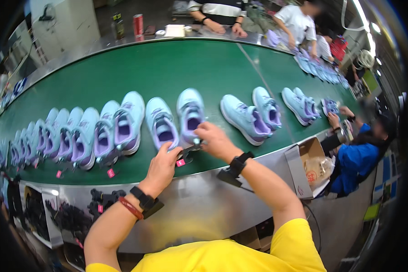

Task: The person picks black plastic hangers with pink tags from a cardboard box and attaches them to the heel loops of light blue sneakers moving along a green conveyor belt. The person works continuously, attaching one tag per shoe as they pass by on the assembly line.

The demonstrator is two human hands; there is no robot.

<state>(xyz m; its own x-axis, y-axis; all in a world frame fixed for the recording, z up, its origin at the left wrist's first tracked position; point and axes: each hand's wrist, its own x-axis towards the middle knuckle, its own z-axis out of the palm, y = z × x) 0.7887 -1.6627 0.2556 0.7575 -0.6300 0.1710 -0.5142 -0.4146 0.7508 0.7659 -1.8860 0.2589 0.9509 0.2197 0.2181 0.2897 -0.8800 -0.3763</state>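
Two light blue sneakers with lilac linings stand side by side on the green belt in front of me, a left-hand sneaker (161, 119) and a right-hand sneaker (190, 102). Their heels face me. Between my hands, at those heels, is a black plastic shoe hanger (193, 148) with a pink tag (181, 162). My left hand (162, 165) is closed on the hanger's left end, close to the left sneaker's heel. The fingers of my right hand (216, 141) are bent together at the right sneaker's heel and the hanger's right end; their exact grip is partly hidden.
A row of matching sneakers (81, 136) with hangers runs left along the green belt (122, 63); more pairs (245, 113) stand right. Black hangers (70, 217) lie below the metal edge. A cardboard box (309, 154) and a blue-clad person (360, 158) are at right. Other people work opposite.
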